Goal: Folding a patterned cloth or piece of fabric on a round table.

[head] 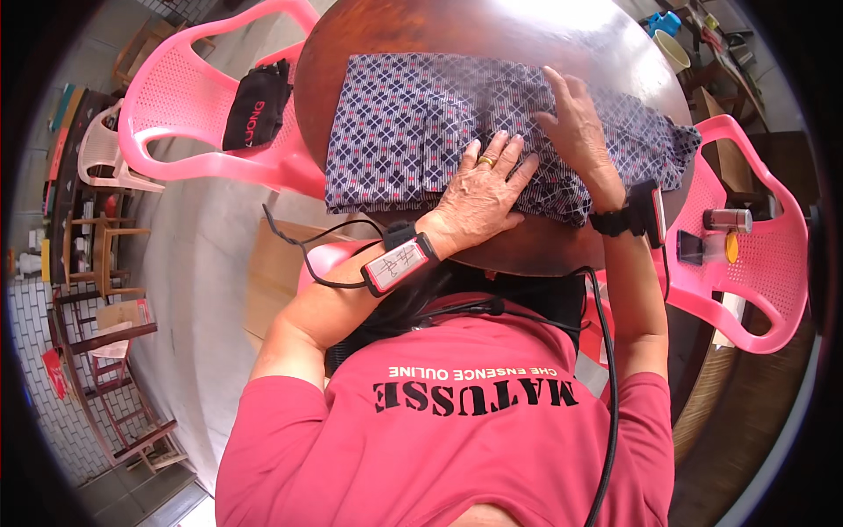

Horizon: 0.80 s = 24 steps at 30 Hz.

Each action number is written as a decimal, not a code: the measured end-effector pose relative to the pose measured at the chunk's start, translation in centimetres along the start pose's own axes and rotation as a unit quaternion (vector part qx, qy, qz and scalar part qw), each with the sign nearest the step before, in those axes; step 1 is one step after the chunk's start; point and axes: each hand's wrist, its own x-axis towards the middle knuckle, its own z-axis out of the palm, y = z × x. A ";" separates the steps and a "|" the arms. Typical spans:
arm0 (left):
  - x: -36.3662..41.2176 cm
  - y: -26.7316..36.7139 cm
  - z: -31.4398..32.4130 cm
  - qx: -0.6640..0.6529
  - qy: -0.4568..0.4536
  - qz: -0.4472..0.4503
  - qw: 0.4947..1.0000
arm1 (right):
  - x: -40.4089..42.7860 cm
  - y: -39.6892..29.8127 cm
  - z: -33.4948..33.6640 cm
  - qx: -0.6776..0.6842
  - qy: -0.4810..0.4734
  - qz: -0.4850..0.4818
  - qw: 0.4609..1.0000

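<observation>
A folded patterned cloth garment (402, 125), navy, white and red, lies on a round brown wooden table (527, 253). My left hand (484, 188), with a ring on one finger, rests palm down on the garment near its front edge, fingers slightly apart. To its right, my right hand (576, 122) is over the garment with thumb and fingers apart, grasping nothing; whether it touches the cloth I cannot tell. The garment's right part is bunched and reaches the table's right edge. Each wrist carries a strapped device with a black cable.
A pink plastic chair (178, 109) at the left holds a folded black cloth (259, 109). On another pink chair (764, 277) at the right are a metal cylinder (728, 220), a dark phone-like object (689, 247) and a yellow round object (732, 247). A black cable (612, 395) runs down past my body.
</observation>
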 end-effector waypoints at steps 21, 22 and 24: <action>0.8 0.1 1.7 -0.016 -0.009 0.049 0.999 | 3.6 2.8 5.4 -0.118 -0.171 -0.090 0.974; 0.8 0.1 1.6 -0.015 0.005 0.052 0.999 | 3.8 2.9 5.8 -0.111 -0.159 -0.076 0.978; 0.7 0.3 1.1 -0.007 -0.011 0.059 0.998 | 4.7 3.1 5.3 -0.145 -0.188 -0.080 0.968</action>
